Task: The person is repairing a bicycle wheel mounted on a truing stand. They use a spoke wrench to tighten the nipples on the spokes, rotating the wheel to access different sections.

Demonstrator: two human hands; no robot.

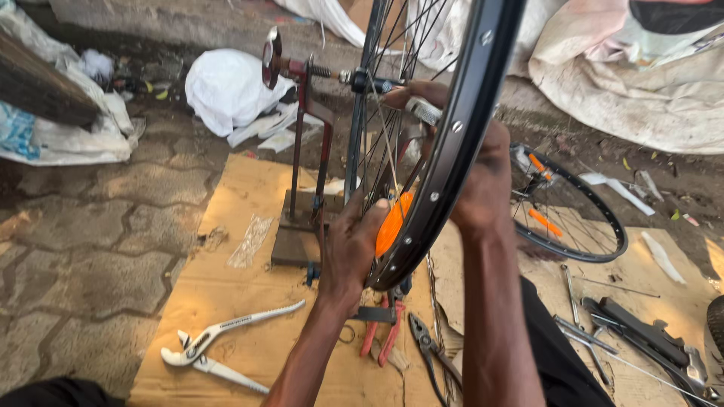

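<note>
A black bicycle wheel rim (460, 128) with thin spokes stands upright in a rusty metal truing stand (305, 151). My left hand (351, 249) grips the lower part of the rim beside an orange reflector (394, 222) fixed in the spokes. My right hand (483, 173) reaches past the rim toward the hub (362, 79), its fingers closed around a small silver tool (422, 111) among the spokes.
The stand sits on brown cardboard (226, 294) over paving stones. White-handled pliers (219, 343) lie front left; red-handled pliers (385, 332) and black pliers (430, 354) lie below the wheel. A second wheel (573, 218), loose spokes (581, 309) and tools lie at right. White sacks (226, 87) lie behind.
</note>
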